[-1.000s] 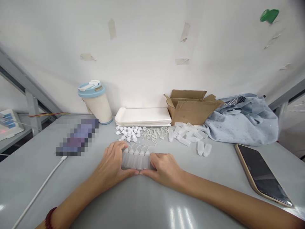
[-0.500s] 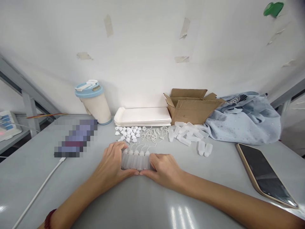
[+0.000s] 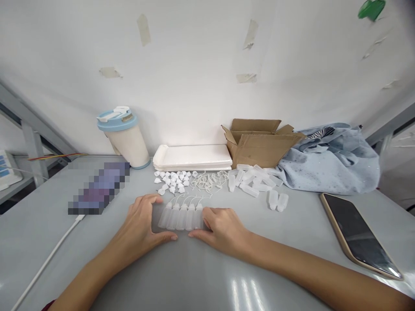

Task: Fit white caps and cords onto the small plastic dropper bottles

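Observation:
Several small translucent dropper bottles (image 3: 180,218) with white nozzle tops lie side by side in a row on the table. Thin cap straps stick out beyond their tops. My left hand (image 3: 142,224) is at the row's left end, thumb and fingers spread apart, with a small gap between it and the leftmost bottle. Against the right end rests my right hand (image 3: 223,226), its fingers curled along the last bottle and its thumb stretched below the bottle bottoms. Part of that last bottle is hidden behind the fingers.
Behind the row lie white nozzle tips (image 3: 173,180), strapped caps (image 3: 210,181) and loose bottles (image 3: 254,179). Farther back are white trays (image 3: 194,157), a cardboard box (image 3: 262,149), a tumbler (image 3: 125,138) and blue cloth (image 3: 330,164). Phones lie left (image 3: 102,188) and right (image 3: 356,233).
My left hand has opened and moved left, off the row of bottles. The left bottles now fan out slightly, the leftmost tilted. My right hand stays nearly still.

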`<state>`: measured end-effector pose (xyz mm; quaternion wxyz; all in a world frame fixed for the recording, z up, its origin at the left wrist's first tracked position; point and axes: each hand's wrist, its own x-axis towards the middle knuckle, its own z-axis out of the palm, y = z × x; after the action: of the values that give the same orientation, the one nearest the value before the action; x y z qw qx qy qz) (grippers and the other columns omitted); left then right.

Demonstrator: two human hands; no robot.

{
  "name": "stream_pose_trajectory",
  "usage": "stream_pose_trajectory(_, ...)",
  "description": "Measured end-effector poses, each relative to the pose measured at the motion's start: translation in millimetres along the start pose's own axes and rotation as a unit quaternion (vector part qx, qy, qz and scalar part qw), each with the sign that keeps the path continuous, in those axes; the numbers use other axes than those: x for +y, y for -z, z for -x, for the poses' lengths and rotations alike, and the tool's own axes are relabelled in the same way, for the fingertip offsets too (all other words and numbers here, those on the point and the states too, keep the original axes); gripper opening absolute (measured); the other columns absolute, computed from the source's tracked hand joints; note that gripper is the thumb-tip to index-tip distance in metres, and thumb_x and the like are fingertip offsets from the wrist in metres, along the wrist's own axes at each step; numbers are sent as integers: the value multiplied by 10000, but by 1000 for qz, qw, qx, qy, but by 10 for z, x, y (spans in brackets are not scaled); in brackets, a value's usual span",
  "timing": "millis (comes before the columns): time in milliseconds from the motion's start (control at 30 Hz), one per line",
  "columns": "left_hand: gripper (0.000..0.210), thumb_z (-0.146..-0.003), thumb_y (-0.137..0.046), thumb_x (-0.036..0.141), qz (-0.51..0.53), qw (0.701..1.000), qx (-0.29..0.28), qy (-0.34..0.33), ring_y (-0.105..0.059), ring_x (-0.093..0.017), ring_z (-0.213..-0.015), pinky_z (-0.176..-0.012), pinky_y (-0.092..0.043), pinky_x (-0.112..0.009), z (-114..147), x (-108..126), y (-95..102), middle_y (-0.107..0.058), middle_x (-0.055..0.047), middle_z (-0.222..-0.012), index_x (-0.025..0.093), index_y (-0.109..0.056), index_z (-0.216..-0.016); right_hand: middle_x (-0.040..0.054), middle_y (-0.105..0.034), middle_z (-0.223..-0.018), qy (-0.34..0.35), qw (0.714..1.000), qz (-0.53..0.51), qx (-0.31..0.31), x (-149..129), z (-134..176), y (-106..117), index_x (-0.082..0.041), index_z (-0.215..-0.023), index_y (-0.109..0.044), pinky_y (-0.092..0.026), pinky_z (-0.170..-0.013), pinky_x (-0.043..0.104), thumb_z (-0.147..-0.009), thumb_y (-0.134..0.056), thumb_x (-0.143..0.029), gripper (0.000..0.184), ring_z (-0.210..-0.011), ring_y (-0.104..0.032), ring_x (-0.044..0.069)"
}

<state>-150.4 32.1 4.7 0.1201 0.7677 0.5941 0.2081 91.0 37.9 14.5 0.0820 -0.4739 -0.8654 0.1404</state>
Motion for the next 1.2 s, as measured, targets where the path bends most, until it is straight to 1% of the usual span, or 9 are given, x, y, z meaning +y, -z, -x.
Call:
stream_pose_trajectory(100, 681, -646, -722, 550, -2, 1000, -4, 6, -482, -379, -1166, -907, -482, -474, -17, 6, -1, -501, -114, -1217, 212, -428, -1159, 32, -643, -687, 3, 1000, 11, 3, -12, -2, -13, -153, -809, -540, -152, -458, 260, -814, -555, -625, 472, -550, -552, 155)
stream_pose_trajectory(267, 719, -625, -719, 591, 9, 1000, -17, 22, -458, -387, -1164, -903, -457, -546, -36, -25, -31, -468, -135, -1215, 215, -401, -1149, 39, -648, -685, -4, 1000, 27, 4, -27, -20, -44, -145, -817, -554, -137, -454, 272, -822, -528, -641, 497, -550, -558, 162)
stream_pose_trajectory(367, 696, -633, -709, 586, 11, 999, -23, 29, -451, -381, -1166, -908, -451, -538, -41, -32, -35, -474, -128, -1212, 213, -419, -1144, 45, -664, -707, -10, 1000, 28, -3, -26, -31, -55, -140, -830, -561, -135, -456, 270, -822, -520, -649, 511, -565, -572, 167)
stream_pose_trajectory(600, 696, -598, -725, 593, 19, 999, -17, 33, -453, -388, -1147, -899, -440, -541, -53, -63, -71, -481, -137, -1200, 221, -448, -1117, 41, -668, -709, -16, 1000, 22, -5, -37, -29, -29, -142, -822, -566, -130, -460, 264, -828, -521, -641, 501, -567, -568, 158)
stream_pose_trajectory(800, 702, -610, -718, 606, 22, 999, -25, 42, -445, -376, -1150, -908, -431, -530, -47, -26, -55, -467, -134, -1198, 207, -438, -1115, 26, -637, -662, -20, 1000, 13, -4, -36, -24, -16, -147, -775, -545, -147, -459, 250, -808, -548, -641, 495, -536, -518, 135)
stream_pose_trajectory(867, 715, -600, -726, 606, 28, 998, -25, 44, -452, -370, -1146, -905, -435, -517, -44, -28, -39, -468, -126, -1196, 212, -436, -1121, 19, -622, -652, -1, 1000, 11, 0, -3, -19, -21, -150, -766, -535, -150, -458, 247, -801, -566, -632, 484, -525, -490, 126)
stream_pose_trajectory(1033, 705, -603, -728, 601, 39, 997, -34, 60, -461, -348, -1151, -912, -434, -493, -25, -91, 7, -461, -109, -1203, 233, -429, -1124, -3, -580, -637, 86, 996, -10, -4, 122, -11, -16, -156, -728, -499, -170, -461, 234, -802, -613, -567, 433, -500, -405, 95)
stream_pose_trajectory(1200, 704, -594, -725, 618, 39, 996, -40, 68, -471, -342, -1133, -906, -434, -489, -19, -119, 22, -467, -95, -1191, 240, -436, -1112, -21, -535, -612, 98, 995, -30, 15, 161, -17, -21, -163, -695, -466, -169, -463, 227, -801, -633, -536, 422, -489, -348, 82)
